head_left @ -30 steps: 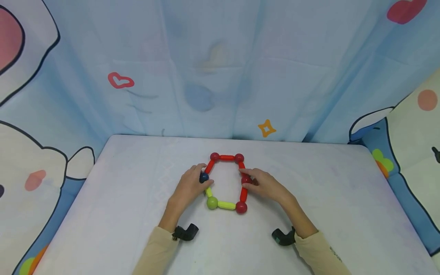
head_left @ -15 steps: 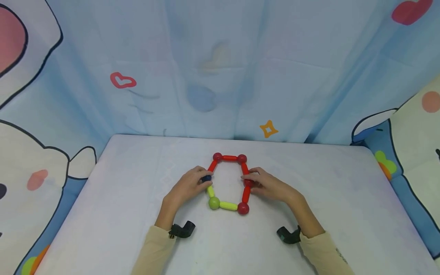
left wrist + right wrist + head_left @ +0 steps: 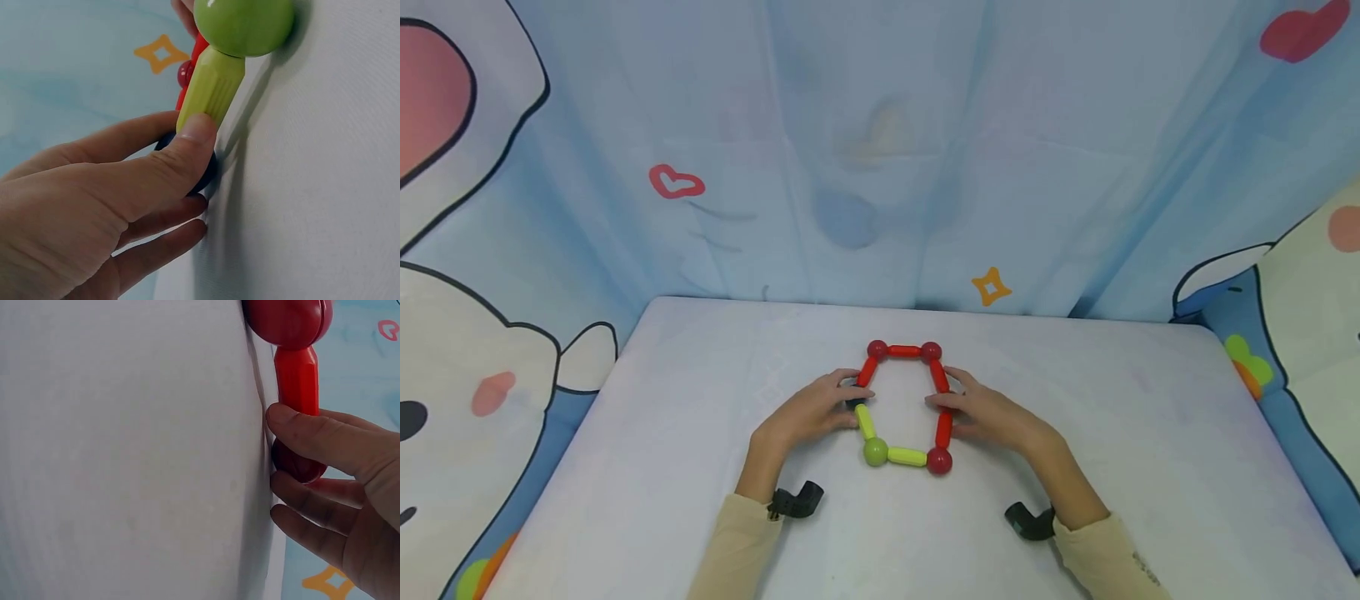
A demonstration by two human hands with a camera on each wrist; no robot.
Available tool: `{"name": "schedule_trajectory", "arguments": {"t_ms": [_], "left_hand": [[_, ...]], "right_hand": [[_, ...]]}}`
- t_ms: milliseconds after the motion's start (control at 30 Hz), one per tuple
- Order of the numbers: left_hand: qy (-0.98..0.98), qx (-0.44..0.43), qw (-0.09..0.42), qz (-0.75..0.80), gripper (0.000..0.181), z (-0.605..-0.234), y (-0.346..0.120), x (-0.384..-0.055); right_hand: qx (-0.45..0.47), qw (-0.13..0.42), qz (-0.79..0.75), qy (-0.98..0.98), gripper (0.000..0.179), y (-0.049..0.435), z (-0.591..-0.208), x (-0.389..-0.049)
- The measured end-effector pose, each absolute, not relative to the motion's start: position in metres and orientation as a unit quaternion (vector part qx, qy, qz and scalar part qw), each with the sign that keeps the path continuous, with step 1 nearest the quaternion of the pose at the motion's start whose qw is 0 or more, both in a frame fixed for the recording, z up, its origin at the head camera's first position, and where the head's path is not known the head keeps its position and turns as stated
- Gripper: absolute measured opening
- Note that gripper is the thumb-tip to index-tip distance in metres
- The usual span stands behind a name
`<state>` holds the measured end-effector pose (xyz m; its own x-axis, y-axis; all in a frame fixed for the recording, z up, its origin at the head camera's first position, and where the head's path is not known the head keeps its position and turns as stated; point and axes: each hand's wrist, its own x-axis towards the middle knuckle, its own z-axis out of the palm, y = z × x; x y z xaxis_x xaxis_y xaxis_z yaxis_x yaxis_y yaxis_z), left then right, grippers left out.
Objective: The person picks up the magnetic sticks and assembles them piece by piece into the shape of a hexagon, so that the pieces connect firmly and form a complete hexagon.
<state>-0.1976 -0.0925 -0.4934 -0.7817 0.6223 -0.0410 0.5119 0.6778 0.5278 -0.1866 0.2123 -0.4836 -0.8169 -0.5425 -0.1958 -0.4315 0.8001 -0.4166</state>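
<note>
In the head view a closed ring of toy rods and balls lies on the table. Its far side has a red rod (image 3: 905, 352) between two red balls; nearest me, a lime rod (image 3: 907, 457) joins a lime ball (image 3: 876, 452) to a red ball (image 3: 939, 461). My left hand (image 3: 808, 410) grips the ring's left side at a dark blue ball (image 3: 206, 177), thumb on the upright lime rod (image 3: 215, 84). On the right side my right hand (image 3: 1006, 417) grips a red ball (image 3: 299, 462), thumb against the red rod (image 3: 297, 378). Fingers mostly cover both gripped balls from above.
The ring rests on a white-covered table (image 3: 700, 375), in its middle. A blue patterned curtain (image 3: 880, 208) hangs behind the far edge. Black wrist cameras (image 3: 797, 500) jut inward from both wrists.
The fingers of both hands have shifted over the side balls, covering the dark blue ball and the right red ball more. The ring has stayed nearly in place while the head view has drifted slightly.
</note>
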Motion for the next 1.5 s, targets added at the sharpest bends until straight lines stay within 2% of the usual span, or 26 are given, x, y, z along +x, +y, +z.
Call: {"name": "schedule_trajectory", "arguments": {"t_ms": [200, 467, 1033, 1267, 1500], "left_hand": [[0.914, 0.309, 0.106, 0.241, 0.046, -0.492, -0.091, -0.196], [0.912, 0.301, 0.122, 0.251, 0.053, -0.49, -0.088, -0.195], [0.912, 0.301, 0.112, 0.255, 0.055, -0.493, -0.088, -0.195], [0.912, 0.295, 0.108, 0.264, 0.054, -0.493, -0.088, -0.195], [0.928, 0.251, 0.092, 0.258, 0.049, -0.493, -0.077, -0.192]], "right_hand": [[-0.264, 0.142, -0.145, 0.943, 0.055, 0.21, -0.485, -0.185], [-0.315, 0.11, -0.09, 0.938, 0.053, 0.207, -0.483, -0.184], [-0.308, 0.116, -0.103, 0.939, 0.048, 0.209, -0.483, -0.183], [-0.249, 0.156, -0.201, 0.935, 0.061, 0.217, -0.482, -0.187], [-0.2, 0.154, -0.243, 0.937, 0.057, 0.213, -0.484, -0.188]]}}
